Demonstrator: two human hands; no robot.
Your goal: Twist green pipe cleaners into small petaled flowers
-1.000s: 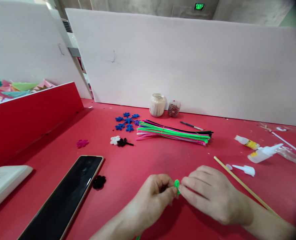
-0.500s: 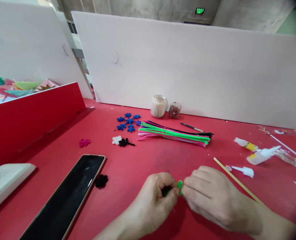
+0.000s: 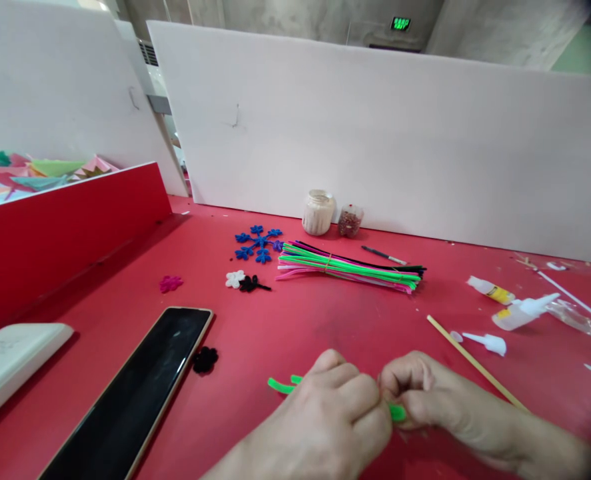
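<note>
Both my hands meet low in the middle of the red table, pinching a bright green pipe cleaner. My left hand is closed over it, knuckles up, and two green ends stick out to its left. My right hand is closed on the other part, where a bit of green shows under its fingers. Beyond the hands lies a bundle of pipe cleaners in green, pink and black.
A black phone lies at front left beside a white case. Small pipe-cleaner flowers, blue, white, black and pink, dot the table. Two jars, glue bottles and a wooden stick lie farther off.
My hands have turned and dropped closer to me. The left hand now covers the green piece, and two green ends have come out on its left side.
</note>
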